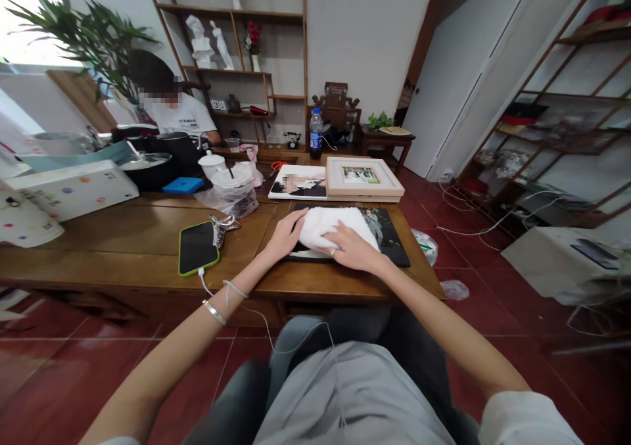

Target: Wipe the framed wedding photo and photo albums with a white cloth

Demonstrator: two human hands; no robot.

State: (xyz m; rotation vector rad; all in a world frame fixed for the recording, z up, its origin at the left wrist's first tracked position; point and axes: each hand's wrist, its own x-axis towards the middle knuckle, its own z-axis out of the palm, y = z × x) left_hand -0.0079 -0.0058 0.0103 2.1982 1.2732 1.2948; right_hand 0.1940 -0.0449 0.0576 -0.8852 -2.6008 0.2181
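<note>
A bunched, fluffy white towel (pixel 323 227) lies on a dark photo panel (pixel 392 234) near the front edge of the wooden table. My right hand (pixel 352 248) is closed on the towel's front right part, its fingers pressing into the pile. Along the towel's left side lies my left hand (pixel 288 233), fingers stretched out and touching its edge. The towel and both hands cover much of the panel's picture; a figure in it shows at the right.
Behind the panel are a framed photo (pixel 365 177) and a white-edged photo print (pixel 298 183). A charging phone (pixel 198 249) lies left, its cable running over my lap. Farther back stand a bottle (pixel 315 133), a lidded cup (pixel 231 177) and pots. Another person (pixel 182 113) sits back left.
</note>
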